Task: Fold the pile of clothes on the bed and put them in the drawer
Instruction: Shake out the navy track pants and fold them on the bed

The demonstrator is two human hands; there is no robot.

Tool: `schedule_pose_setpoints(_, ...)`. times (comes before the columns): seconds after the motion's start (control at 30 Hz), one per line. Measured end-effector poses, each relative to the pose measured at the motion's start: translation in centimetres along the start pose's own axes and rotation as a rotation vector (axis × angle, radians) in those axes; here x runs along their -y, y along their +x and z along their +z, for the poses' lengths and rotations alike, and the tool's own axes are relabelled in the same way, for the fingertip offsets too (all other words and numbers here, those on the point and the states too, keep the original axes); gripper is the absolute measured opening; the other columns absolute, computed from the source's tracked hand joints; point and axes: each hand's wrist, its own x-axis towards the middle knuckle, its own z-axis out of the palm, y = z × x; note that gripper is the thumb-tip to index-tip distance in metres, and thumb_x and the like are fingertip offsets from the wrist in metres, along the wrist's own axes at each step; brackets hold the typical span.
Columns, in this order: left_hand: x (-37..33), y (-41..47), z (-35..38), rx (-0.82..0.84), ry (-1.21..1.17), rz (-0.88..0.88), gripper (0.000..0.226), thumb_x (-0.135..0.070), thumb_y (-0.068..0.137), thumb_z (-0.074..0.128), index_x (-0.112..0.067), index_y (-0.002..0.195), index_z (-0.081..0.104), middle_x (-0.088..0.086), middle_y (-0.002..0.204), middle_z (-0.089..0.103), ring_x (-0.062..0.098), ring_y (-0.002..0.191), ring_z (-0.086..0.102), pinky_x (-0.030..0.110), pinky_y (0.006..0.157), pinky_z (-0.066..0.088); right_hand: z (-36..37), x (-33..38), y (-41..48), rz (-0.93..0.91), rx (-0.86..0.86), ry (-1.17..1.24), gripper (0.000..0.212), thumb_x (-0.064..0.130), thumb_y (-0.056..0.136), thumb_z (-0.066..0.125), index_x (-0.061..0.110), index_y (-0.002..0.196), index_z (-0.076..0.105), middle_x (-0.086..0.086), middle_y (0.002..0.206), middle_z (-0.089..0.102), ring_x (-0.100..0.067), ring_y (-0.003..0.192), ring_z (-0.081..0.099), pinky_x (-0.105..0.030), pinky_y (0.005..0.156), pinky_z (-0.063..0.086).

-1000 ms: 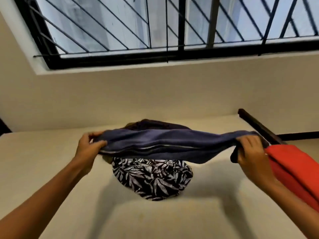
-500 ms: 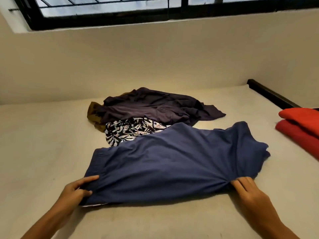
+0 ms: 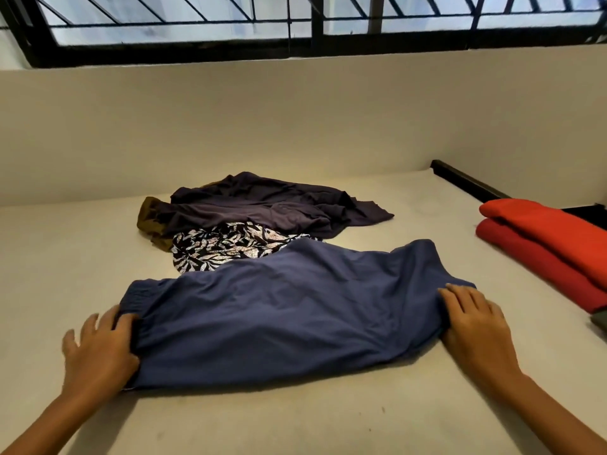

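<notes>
item: blue garment point(image 3: 289, 310), lying spread across the middle of the frame on the bed point(image 3: 295, 421), gathered waistband at its left end. its upper edge overlaps the leaf-print garment point(image 3: 223, 247).

holdings: left hand point(image 3: 98, 353), lower left, fingers spread and loose, touching the waistband edge. we see no curl round the cloth, and the thumb is out of sight. right hand point(image 3: 476, 326), lower right, fingers straight and flat, pressing on the garment's right end. neither hand grips anything.

also present: dark purple garment point(image 3: 262, 208) and a brown garment point(image 3: 149, 218), unfolded, heaped above centre. folded red clothes point(image 3: 551, 244) are stacked at the right edge. we cannot see the drawer.

step in hand, as we judge it: flattening the blue garment before its first fold.

handling notes:
- we would sweep both palms outward from the centre, since soft ripples run across the middle.
- we would draw the piece toward the bottom of the frame, off the leaf-print garment, so the fold picks up nothing else.
- we would square the waistband and the right hem before folding; a crooked start gives a lopsided bundle.
- thin cloth slides on the sheet, so one palm should pin while the other folds.
</notes>
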Motion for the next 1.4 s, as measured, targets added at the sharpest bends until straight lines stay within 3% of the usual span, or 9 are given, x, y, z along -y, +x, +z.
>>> schedule_pose_setpoints(0.1,-1.8,-0.6,0.3,0.037,-0.191,0.060,0.055,-0.032,0.097,0.042,-0.023,0.148,0.025,0.006,0.156,0.017,0.031,0.142,0.015,0.054,0.112,0.010,0.3,0.2,0.7,0.124,0.178,0.029,0.053,-0.009,0.054,0.076,-0.001,0.105,0.065,-0.019,0.110,0.065,-0.039,0.097,0.059,-0.043,0.062,0.049)
schedule_pose_setpoints(0.23,-3.2,-0.8,1.6,0.333,-0.099,0.047,0.066,-0.070,0.087,0.016,-0.049,0.135,-0.024,0.001,0.156,-0.021,0.037,0.142,-0.013,0.063,0.109,0.001,-1.0,-0.5,1.6,0.264,0.316,0.107,0.028,-0.006,0.070,0.070,0.001,0.097,0.066,-0.019,0.101,0.064,-0.038,0.090,0.061,-0.042,0.062,0.053)
schedule_pose_setpoints(0.33,-3.1,-0.6,2.3,0.336,-0.036,0.039,0.075,-0.078,0.081,0.015,-0.046,0.127,-0.035,0.003,0.154,-0.027,0.040,0.141,-0.016,0.065,0.108,0.002,-3.1,-2.9,1.6,0.070,0.249,-0.031,0.036,-0.018,0.051,0.078,-0.006,0.081,0.064,-0.023,0.077,0.061,-0.040,0.067,0.062,-0.041,0.041,0.050)
schedule_pose_setpoints(0.53,-3.2,-1.2,2.1,0.339,0.018,0.052,0.078,-0.078,0.078,0.012,-0.044,0.125,-0.040,0.005,0.153,-0.029,0.041,0.141,-0.014,0.064,0.109,0.005,-5.0,-5.1,-3.9,-0.036,0.303,-0.089,0.051,-0.020,0.025,0.083,-0.007,0.072,0.066,-0.020,0.069,0.060,-0.037,0.055,0.062,-0.035,0.032,0.048)
schedule_pose_setpoints(0.73,-4.6,-2.3,0.6,0.293,-0.021,0.076,0.094,-0.082,0.054,-0.016,-0.039,0.135,-0.031,0.004,0.153,-0.028,0.037,0.140,-0.021,0.060,0.091,-0.032,-4.9,-5.3,-3.1,0.523,0.216,0.243,0.036,0.005,0.076,0.054,0.000,0.110,0.066,-0.020,0.118,0.062,-0.042,0.109,0.053,-0.055,0.089,0.044)
schedule_pose_setpoints(0.83,-8.3,-3.2,0.1,0.170,-0.103,0.302,0.106,-0.085,0.049,-0.028,-0.033,0.142,-0.016,-0.002,0.151,-0.024,0.024,0.138,-0.025,0.058,0.107,-0.016,-4.6,-5.6,0.7,0.730,0.295,0.404,0.034,0.019,0.094,0.048,-0.001,0.119,0.059,-0.023,0.123,0.058,-0.041,0.116,0.049,-0.049,0.096,0.040)
schedule_pose_setpoints(1.07,-20.6,-2.2,-0.7,0.175,-0.160,0.565,0.094,-0.089,0.038,-0.031,-0.059,0.127,-0.024,-0.010,0.145,-0.033,0.027,0.139,-0.028,0.062,0.108,-0.010,0.1,-3.4,6.2,0.677,0.582,0.320,0.067,0.057,0.088,0.050,0.004,0.129,0.044,-0.017,0.131,0.051,-0.037,0.122,0.043,-0.044,0.098,0.037)
schedule_pose_setpoints(1.27,-21.7,-2.6,3.2,0.085,-0.184,0.546,0.087,-0.092,0.050,-0.023,-0.052,0.125,-0.042,-0.007,0.148,-0.035,0.026,0.139,-0.028,0.066,0.106,-0.009,2.8,-3.0,6.3,0.672,0.488,0.220,0.039,0.045,0.088,0.057,0.013,0.112,0.058,-0.012,0.116,0.062,-0.031,0.115,0.048,-0.041,0.099,0.030)
schedule_pose_setpoints(1.4,-21.5,-2.2,4.5,-0.029,-0.211,0.577,0.081,-0.086,0.076,0.002,-0.045,0.144,-0.015,0.000,0.157,-0.006,0.030,0.144,-0.008,0.068,0.102,-0.001,3.0,-4.2,7.7,0.604,0.227,0.103,0.018,0.026,0.091,0.055,0.009,0.098,0.057,-0.012,0.104,0.063,-0.032,0.098,0.057,-0.041,0.094,0.027)
